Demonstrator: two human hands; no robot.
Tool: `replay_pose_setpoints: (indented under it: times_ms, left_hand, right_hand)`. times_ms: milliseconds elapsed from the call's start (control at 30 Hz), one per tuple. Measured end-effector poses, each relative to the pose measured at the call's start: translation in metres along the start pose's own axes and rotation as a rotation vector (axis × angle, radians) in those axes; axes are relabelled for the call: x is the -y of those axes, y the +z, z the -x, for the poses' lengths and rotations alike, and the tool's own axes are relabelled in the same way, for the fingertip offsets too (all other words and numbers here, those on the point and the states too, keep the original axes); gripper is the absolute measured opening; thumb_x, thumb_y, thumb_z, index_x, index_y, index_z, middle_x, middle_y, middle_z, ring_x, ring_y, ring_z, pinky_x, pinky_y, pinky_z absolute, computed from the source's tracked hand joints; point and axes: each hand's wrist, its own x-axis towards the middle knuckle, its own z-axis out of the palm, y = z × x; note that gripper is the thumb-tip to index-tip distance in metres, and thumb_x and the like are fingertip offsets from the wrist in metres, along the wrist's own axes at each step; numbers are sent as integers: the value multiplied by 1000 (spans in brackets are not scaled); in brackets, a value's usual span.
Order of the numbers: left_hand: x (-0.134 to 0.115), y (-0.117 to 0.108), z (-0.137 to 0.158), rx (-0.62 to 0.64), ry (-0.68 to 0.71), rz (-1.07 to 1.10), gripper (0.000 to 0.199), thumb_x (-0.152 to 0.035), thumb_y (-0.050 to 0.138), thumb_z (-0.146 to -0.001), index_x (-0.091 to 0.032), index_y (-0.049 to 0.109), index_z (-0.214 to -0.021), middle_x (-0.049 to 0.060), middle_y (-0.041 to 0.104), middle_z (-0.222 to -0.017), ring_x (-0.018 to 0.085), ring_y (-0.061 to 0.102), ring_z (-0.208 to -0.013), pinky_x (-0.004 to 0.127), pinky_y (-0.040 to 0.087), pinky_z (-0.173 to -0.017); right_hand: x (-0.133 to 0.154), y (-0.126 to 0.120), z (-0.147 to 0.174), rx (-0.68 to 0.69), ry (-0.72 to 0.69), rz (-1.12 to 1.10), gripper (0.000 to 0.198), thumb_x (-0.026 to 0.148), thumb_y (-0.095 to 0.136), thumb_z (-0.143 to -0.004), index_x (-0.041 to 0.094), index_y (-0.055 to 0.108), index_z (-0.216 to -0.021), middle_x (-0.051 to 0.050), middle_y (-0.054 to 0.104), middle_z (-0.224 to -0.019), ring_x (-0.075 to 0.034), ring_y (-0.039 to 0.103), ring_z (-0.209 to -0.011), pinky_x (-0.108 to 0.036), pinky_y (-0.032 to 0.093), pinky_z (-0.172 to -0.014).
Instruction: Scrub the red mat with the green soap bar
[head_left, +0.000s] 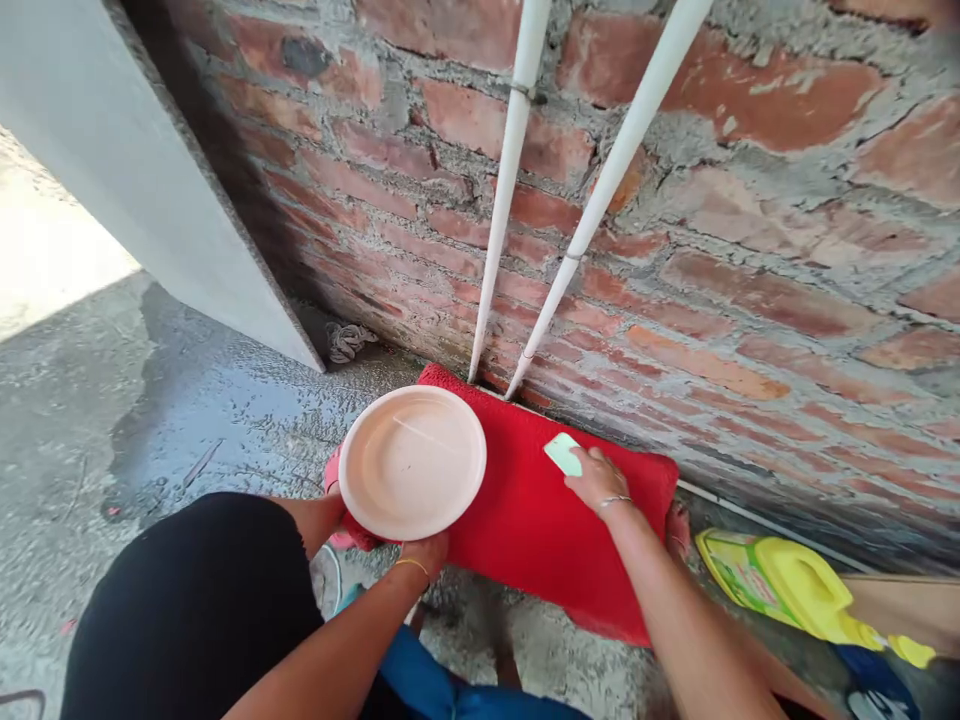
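Note:
My left hand [424, 552], with a yellow bracelet, grips the near rim of a round, pale peach basin [412, 460]. Its fingers are partly hidden under the basin, which looks nearly empty inside. The basin sits at the left end of a red cloth [510, 500] spread over a low, long support. Over the right part of the cloth, my right hand [596, 478], wearing a silver bracelet, is closed on a flat pale green rectangular piece [562, 454]. I cannot tell whether this piece touches the cloth.
Black clothing [195, 610] fills the lower left; a bare limb from it reaches the basin's left side. Two white pipes [502, 190] run down the brick wall [750, 250] behind the cloth. A yellow jug [795, 585] lies right. Wet concrete [247, 410] and a grey panel [172, 180] are left.

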Motion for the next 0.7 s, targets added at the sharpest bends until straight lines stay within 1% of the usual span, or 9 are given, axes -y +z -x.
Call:
replay_pose_setpoints:
  times_ms: [100,167,233,300,333,400,500,600,700]
  left_hand:
    - [0,-4,2,72,-13,-59,46,1,41,-74,-3,61,-115,23,56,-124,35,47,-122,55,28,-106]
    - [1,-7,3,77,0,-32,45,-1,43,-76,-3,59,-118,25,53,-127,37,46,-122,57,26,-106]
    - [2,-10,5,75,-8,17,46,-2,43,-77,-3,56,-122,25,53,-126,38,43,-124,58,23,-107]
    - [3,-13,5,88,-18,59,47,-2,41,-78,-4,55,-124,23,55,-126,37,40,-127,58,20,-108]
    - [3,-13,4,98,-21,70,48,-2,40,-78,-5,54,-124,22,56,-125,36,39,-128,56,20,-109]
    - [4,-12,3,114,-20,59,51,-1,36,-78,-8,54,-125,18,60,-121,33,39,-128,54,22,-110]
    - [4,-8,3,118,-4,-3,50,-2,37,-78,-8,54,-124,16,64,-114,33,45,-123,54,27,-107]
    - [4,-3,3,82,4,-56,46,-6,41,-77,-8,59,-119,18,63,-114,35,49,-118,55,31,-104]
    - [5,3,2,24,5,-79,45,-8,43,-76,-8,60,-117,21,59,-121,37,48,-119,56,30,-104]
  right_hand:
    - [67,-3,-29,19,-120,-31,55,37,55,-75,31,45,-129,-7,49,-112,-22,51,-101,-32,36,-83]
    - [99,-4,-46,27,-175,-43,53,36,55,-76,31,45,-128,-7,48,-114,-23,50,-102,-33,35,-85]
    - [116,-4,-60,27,-211,-48,53,34,55,-77,31,44,-129,-8,47,-115,-24,48,-104,-35,34,-86]
    - [116,-3,-68,27,-221,-38,52,32,55,-78,32,44,-129,-8,47,-116,-24,48,-104,-35,34,-87]
    - [108,-2,-70,24,-218,-28,52,31,55,-78,32,45,-128,-8,47,-116,-24,48,-104,-35,34,-87]
    - [81,1,-66,11,-198,-5,52,31,56,-77,32,46,-128,-8,48,-116,-23,49,-104,-35,34,-87]
    - [16,6,-47,12,-92,45,54,32,56,-77,30,44,-130,-8,49,-116,-23,49,-104,-33,34,-86]
    - [-60,12,-16,47,91,88,53,32,55,-77,28,45,-130,-10,52,-112,-23,53,-101,-33,36,-83]
    - [-123,18,17,120,364,92,48,35,53,-77,24,51,-124,-14,55,-110,-26,57,-98,-34,39,-77]
